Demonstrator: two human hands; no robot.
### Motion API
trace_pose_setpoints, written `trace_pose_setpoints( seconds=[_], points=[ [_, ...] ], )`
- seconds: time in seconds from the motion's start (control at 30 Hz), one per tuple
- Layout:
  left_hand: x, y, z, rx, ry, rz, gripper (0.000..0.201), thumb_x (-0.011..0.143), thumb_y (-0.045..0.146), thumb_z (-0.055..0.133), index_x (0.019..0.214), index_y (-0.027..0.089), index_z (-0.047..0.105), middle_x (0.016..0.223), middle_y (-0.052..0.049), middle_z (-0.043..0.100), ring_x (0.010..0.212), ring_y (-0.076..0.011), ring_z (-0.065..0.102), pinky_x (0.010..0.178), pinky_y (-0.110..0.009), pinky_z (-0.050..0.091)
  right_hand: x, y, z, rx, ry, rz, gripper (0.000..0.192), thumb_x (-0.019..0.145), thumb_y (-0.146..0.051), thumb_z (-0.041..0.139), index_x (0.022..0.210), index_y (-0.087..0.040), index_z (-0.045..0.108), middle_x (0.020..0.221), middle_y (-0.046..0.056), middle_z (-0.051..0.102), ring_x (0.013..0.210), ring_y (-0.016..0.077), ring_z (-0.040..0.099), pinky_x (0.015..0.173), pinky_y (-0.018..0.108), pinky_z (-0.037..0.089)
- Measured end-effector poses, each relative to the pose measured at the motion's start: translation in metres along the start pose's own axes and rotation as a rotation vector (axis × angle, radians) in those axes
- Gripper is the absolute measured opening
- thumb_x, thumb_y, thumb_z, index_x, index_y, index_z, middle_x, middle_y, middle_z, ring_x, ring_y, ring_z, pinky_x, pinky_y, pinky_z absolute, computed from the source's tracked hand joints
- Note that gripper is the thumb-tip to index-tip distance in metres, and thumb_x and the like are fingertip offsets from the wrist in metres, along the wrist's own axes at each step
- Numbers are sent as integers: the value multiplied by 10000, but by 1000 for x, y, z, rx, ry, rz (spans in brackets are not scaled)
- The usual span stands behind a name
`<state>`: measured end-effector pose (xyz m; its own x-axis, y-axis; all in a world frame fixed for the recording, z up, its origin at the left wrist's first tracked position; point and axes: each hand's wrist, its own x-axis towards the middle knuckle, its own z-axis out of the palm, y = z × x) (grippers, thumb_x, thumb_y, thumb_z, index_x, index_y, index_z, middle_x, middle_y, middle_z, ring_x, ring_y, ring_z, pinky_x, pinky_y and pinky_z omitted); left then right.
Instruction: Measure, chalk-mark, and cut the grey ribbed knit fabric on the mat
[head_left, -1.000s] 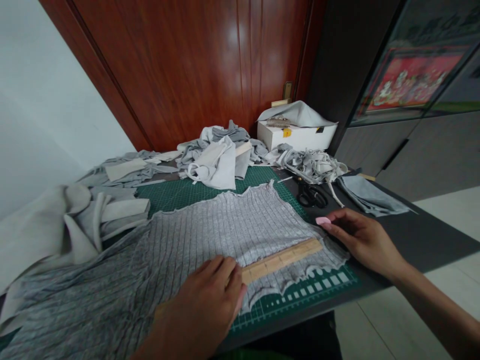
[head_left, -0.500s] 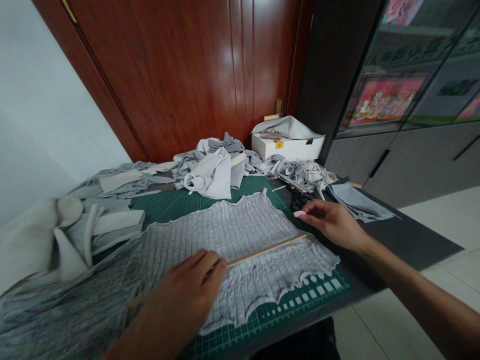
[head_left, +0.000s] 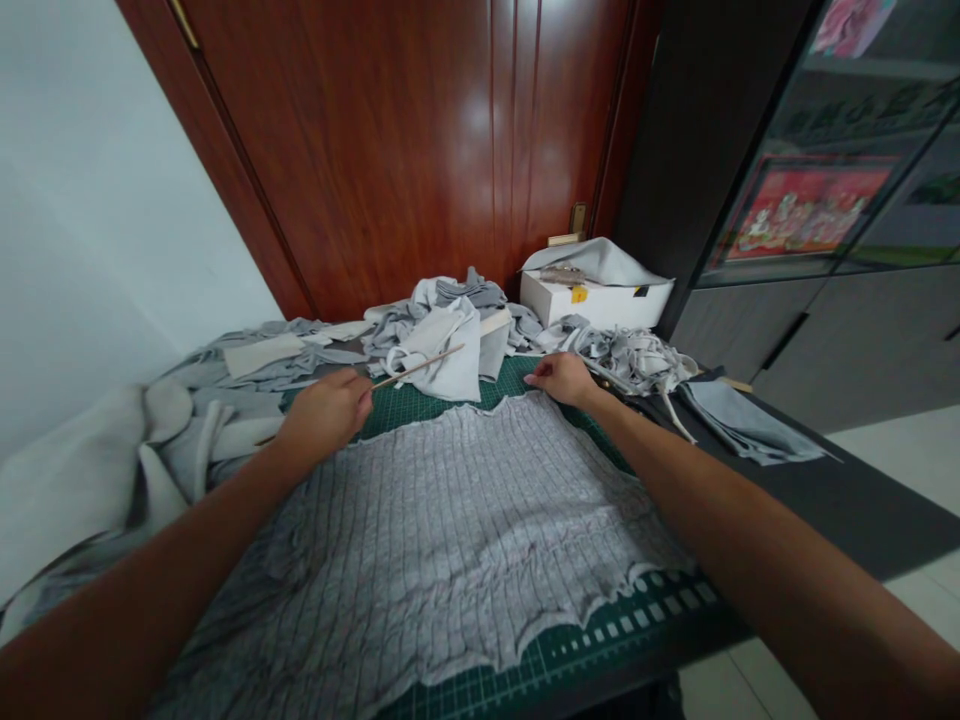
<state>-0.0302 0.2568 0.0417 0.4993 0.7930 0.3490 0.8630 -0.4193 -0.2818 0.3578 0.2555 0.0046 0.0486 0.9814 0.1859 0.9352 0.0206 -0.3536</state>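
Ribbed grey knit fabric [head_left: 450, 510] lies spread over a green cutting mat [head_left: 517, 372], its cut edges wavy. My left hand [head_left: 324, 415] is closed round a thin wooden stick [head_left: 420, 368], raised above the fabric's far left edge; no markings on it can be made out. At the fabric's far right corner is my right hand [head_left: 564, 380], fingertips pinched together on a small pale pink piece [head_left: 532, 380] that looks like tailor's chalk. Much of that piece is hidden by the fingers.
Piles of grey and white cloth [head_left: 442, 335] line the back and left of the table. A white box [head_left: 592, 300] stands at the back right, with tangled fabric strips [head_left: 637, 355] before it. Folded grey cloth [head_left: 750, 420] lies near the right edge. A wooden door [head_left: 405, 150] rises behind.
My left hand has lifted the wooden stick off the fabric and carried it to the far edge. My right hand has moved left and away from me to the fabric's far corner.
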Motion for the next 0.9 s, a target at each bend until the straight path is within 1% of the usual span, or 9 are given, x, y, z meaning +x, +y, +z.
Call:
trace_pose_setpoints(
  seconds=[0.13,0.23,0.37,0.43,0.53,0.6,0.67,0.8,0.9],
  points=[
    [8,-3,14,0,-65,-11,353,1010,287,365,969,162,692,1026,-125,685,966,-262,671,833,-338,481,-11,0,-18,-96,-42,-3,279,1028,-408,678,1132,-160,753,1109,88,784,1026,249,745,911,373,581],
    [7,-1,17,-2,-96,-35,364,1013,293,353,997,158,691,1062,-136,681,977,-284,668,809,-358,472,-32,16,-45,-199,-96,15,185,923,-223,716,1068,-150,806,1085,130,812,1074,305,749,902,325,536],
    [5,6,10,-19,-122,-63,342,983,290,400,1084,145,693,1135,-155,680,1069,-336,663,817,-383,490,-69,40,-71,-327,-218,85,177,822,-105,700,943,-91,829,966,220,810,1013,375,764,833,372,548],
    [5,17,-1,-27,-105,-79,347,954,289,447,1167,132,670,1230,-162,662,1195,-366,624,907,-400,500,-85,46,-75,-365,-259,121,206,814,-114,702,970,-80,832,969,241,809,1005,385,770,812,374,560],
    [5,51,-27,-63,-70,-104,394,938,301,488,1260,117,623,1351,-167,631,1317,-367,565,1049,-413,466,-99,47,-74,-401,-283,156,277,836,-149,695,1061,-57,826,1068,277,802,1072,401,764,858,385,576],
    [3,85,-45,-149,-139,-125,332,953,277,464,1160,110,663,1191,-165,714,1128,-309,677,977,-387,504,-103,43,-73,-412,-285,172,311,865,-167,681,1111,-33,815,1135,301,787,1120,413,754,895,398,581],
    [-1,123,-59,-209,-239,-63,302,975,339,473,1005,156,711,1001,-123,764,972,-277,724,891,-367,532,-104,39,-72,-419,-288,187,334,886,-180,683,1147,-9,801,1172,324,773,1148,426,745,914,411,584],
    [-4,183,-66,-272,-402,13,451,954,547,543,944,152,760,1042,-182,791,1028,-327,752,848,-382,554,-102,31,-73,-425,-303,215,348,905,-202,736,1188,-2,773,1200,332,755,1172,415,736,928,407,590],
    [4,203,-65,-303,-479,10,616,962,645,484,1039,108,775,1113,-245,784,1074,-376,758,830,-406,572,-99,27,-71,-432,-316,245,337,967,-279,750,1236,-75,736,1254,229,746,1163,331,732,963,431,596]
  ],
)
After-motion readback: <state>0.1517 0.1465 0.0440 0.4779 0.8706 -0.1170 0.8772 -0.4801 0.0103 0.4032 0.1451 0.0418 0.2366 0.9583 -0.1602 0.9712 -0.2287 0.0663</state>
